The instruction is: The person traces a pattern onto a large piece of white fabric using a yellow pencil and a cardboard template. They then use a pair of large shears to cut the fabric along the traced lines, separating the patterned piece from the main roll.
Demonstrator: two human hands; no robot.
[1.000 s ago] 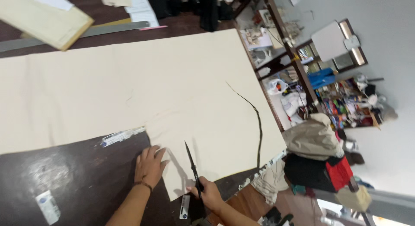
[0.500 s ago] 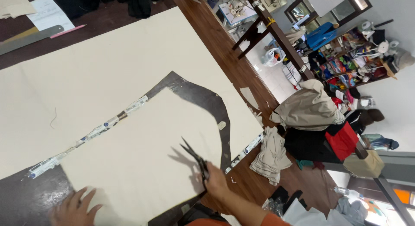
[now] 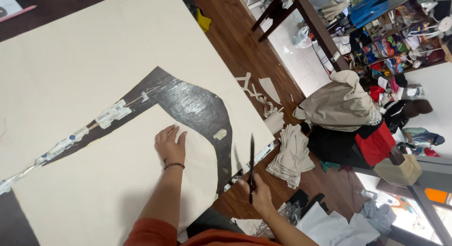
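Note:
My left hand lies flat, fingers apart, on a cut piece of cream fabric on the dark table. A larger sheet of cream fabric lies beyond it, split from the piece by a curved dark gap. My right hand grips black scissors off the table's right edge, blades closed and pointing away from me.
White tape strips run along the gap. Fabric scraps and a stack of folded cloth lie on the wooden floor at right. Further right are a cloth-draped heap and cluttered shelves.
The view swung left and tilted. My left hand moved up from the near edge onto the cut piece. My right hand with the scissors shifted right, off the fabric edge.

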